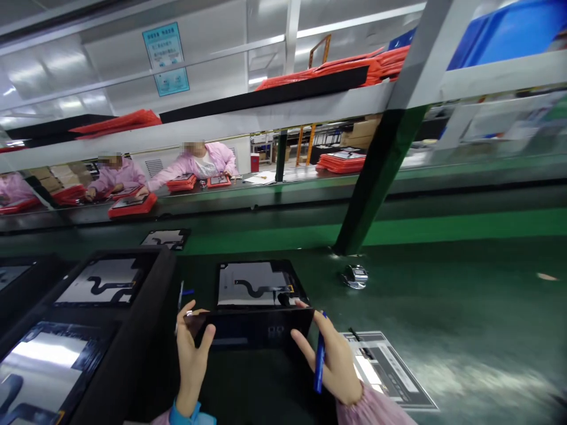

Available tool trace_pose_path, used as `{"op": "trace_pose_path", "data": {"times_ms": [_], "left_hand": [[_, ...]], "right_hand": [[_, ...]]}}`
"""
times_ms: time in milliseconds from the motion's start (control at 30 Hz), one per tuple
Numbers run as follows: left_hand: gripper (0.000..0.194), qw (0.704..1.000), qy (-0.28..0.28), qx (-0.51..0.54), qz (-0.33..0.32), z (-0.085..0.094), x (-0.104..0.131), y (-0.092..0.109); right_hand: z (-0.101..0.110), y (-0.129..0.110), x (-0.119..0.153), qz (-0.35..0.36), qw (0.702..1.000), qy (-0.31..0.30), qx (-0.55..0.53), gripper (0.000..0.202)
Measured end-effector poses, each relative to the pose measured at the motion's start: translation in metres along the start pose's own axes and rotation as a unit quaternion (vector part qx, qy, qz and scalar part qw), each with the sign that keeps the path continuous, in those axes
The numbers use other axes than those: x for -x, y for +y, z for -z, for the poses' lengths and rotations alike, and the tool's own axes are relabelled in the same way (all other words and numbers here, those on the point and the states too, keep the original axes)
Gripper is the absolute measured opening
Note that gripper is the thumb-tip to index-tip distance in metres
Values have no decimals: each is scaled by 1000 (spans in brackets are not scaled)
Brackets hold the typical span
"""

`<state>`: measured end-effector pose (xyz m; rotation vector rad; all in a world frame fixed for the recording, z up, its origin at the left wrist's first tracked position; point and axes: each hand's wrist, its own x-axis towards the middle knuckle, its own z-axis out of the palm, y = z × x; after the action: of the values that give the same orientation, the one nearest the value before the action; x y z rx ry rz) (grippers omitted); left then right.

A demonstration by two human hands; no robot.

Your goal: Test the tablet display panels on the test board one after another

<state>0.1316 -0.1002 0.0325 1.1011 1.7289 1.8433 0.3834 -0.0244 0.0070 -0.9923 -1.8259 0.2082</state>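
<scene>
My left hand and my right hand grip the two ends of a dark glossy screen panel, which is tilted up with a faint square-patterned reflection or marking on its face. A blue pen-like tool is also held in my right hand, against the fingers. Just beyond the held panel lies another screen panel, silver back up, with a black flex cable on it. Beside my right wrist, a flat sheet with a pale border rests on the green bench, partly covered by the hand.
Black foam trays at left hold several screen panels. Another panel lies farther back. A shiny metal tape roll or dispenser sits near the green post. Across the line, co-workers in pink handle red-wrapped stacks.
</scene>
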Motion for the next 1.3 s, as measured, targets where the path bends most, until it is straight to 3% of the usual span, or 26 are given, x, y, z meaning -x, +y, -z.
{"op": "trace_pose_path", "data": {"times_ms": [133,267,400,600,1000,1133,1300], "left_hand": [[75,999,2,-11,34,1,7,-25],[87,998,-11,-16,61,3,10,-42],[90,998,-13,-46,47,5,11,-47],[83,996,-23,-83,-26,3,9,-48],[80,997,-39,-72,-14,3,8,-45],[87,998,-42,-52,14,3,9,-42],[91,997,-58,-28,51,6,12,-18]], "right_hand": [[-16,9,7,1,999,23,29,50],[-25,24,26,17,999,-26,40,78],[-27,25,36,16,998,-46,33,88],[-23,21,33,10,998,-54,22,88],[-22,22,31,16,998,-54,12,88],[-21,19,27,10,998,-61,-5,89],[-13,13,20,-12,997,-61,-39,88]]}}
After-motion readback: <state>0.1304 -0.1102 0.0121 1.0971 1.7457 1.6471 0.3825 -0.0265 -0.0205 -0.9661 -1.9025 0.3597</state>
